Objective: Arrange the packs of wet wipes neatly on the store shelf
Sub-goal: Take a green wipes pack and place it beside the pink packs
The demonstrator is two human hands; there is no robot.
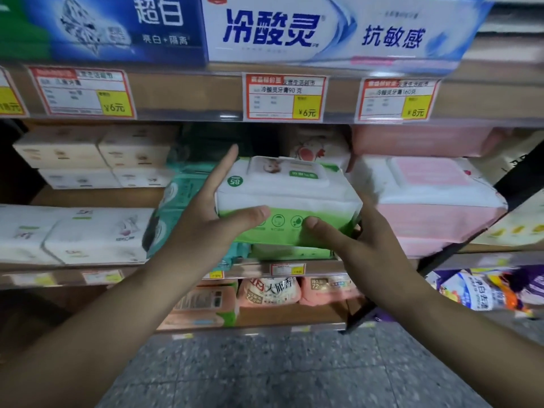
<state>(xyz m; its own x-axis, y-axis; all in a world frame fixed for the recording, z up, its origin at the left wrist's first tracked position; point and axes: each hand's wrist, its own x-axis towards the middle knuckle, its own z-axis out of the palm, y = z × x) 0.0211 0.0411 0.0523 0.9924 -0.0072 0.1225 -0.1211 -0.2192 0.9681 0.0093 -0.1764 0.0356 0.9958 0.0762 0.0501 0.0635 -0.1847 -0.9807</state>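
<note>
A white-and-green pack of wet wipes [290, 195] is held in front of the middle shelf, its flip lid facing up. My left hand [215, 219] grips its left end, thumb on the green front and fingers along the side. My right hand [356, 240] grips the right end, thumb pressed on the front. Under it lies another green pack [291, 252] on the shelf. Teal packs [179, 198] are stacked to the left, pink packs [435, 201] to the right.
White tissue packs [88, 234] fill the left of the shelf [188, 270]. The shelf above carries toothpaste boxes [273, 28] and price tags [284, 97]. Pink and white packs [270, 290] sit on the lower shelf. Speckled grey floor [279, 369] lies below.
</note>
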